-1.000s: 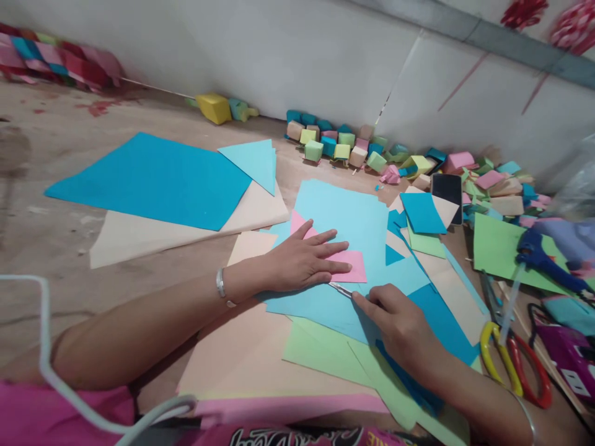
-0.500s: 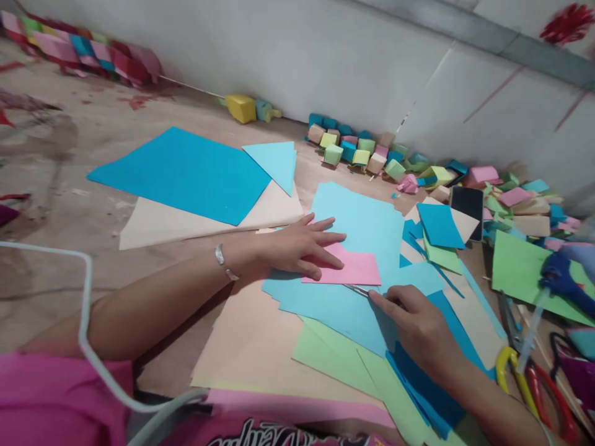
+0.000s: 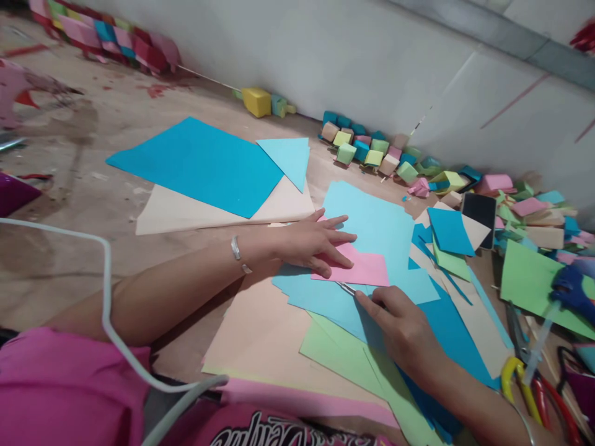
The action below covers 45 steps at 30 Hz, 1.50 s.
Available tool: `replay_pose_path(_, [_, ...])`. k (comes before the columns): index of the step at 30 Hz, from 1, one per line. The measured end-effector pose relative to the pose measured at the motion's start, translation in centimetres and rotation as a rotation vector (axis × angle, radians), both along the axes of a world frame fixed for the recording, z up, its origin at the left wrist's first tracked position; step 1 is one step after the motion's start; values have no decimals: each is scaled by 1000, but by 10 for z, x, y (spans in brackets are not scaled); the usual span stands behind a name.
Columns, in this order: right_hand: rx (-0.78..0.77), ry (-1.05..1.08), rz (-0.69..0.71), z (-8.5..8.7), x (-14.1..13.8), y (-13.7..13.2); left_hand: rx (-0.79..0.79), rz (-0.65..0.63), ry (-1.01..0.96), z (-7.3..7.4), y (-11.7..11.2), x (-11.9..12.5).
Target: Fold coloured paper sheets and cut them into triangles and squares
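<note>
My left hand (image 3: 316, 240) lies flat, fingers spread, on a pink paper rectangle (image 3: 365, 269) that rests on a light blue sheet (image 3: 372, 226). My right hand (image 3: 400, 325) is closed around a thin metal blade (image 3: 346, 288), whose tip touches the lower edge of the pink paper. Only the blade's front end shows beyond the fingers. Beneath lie green (image 3: 334, 350), peach (image 3: 260, 334) and dark blue (image 3: 446, 325) sheets.
A large blue sheet (image 3: 199, 164) and a light blue triangle (image 3: 290, 158) lie at the left. Several coloured paper cubes (image 3: 367, 152) line the wall. A phone (image 3: 478, 210), a blue glue gun (image 3: 571, 291), scissors (image 3: 525, 365) and paper scraps crowd the right side. A white cable (image 3: 105, 297) crosses my lap.
The view has swung left, so everything sits further right in frame. My left fingers have drawn back a little on the pink paper. The blade stays at the paper's lower edge.
</note>
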State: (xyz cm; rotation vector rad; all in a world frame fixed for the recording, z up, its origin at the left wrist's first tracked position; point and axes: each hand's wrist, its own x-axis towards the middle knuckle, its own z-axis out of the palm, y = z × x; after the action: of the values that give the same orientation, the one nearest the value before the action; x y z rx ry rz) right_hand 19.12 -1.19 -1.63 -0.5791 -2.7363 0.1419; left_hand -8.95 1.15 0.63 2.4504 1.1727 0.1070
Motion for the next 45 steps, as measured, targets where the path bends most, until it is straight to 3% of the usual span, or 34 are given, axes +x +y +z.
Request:
replay_pose_path(20, [-22,21,102,-6,-34,2,-58,-31,-68,-5,1,-5])
replay_pose_path(24, [-37,42,100,-4,-32,3,-49,-37,-76,-6,1,-4])
replay_pose_path(30, [-220,54,122,9,-10,-6,-56,-10,-105,-9,1,-4])
replay_pose_path(32, [-176,65,72,17,7,1,0,-8,-116,-9,0,-2])
replay_pose_path(35, [-13,88,-179,24,36,28,121,-15,-109,-5,-1,3])
replay_pose_path(38, [211,-58,-403,19,59,57,211,-3,-69,0,-1,9])
replay_pose_path(40, [303,-119,-452,11,62,67,278,-4,-52,2,-2,14])
replay_pose_path(42, [296,-55,-363,4,56,66,341,-10,-68,6,-4,17])
replay_pose_path(45, [189,-4,-107,-2,37,53,367,-31,-178,20,-9,20])
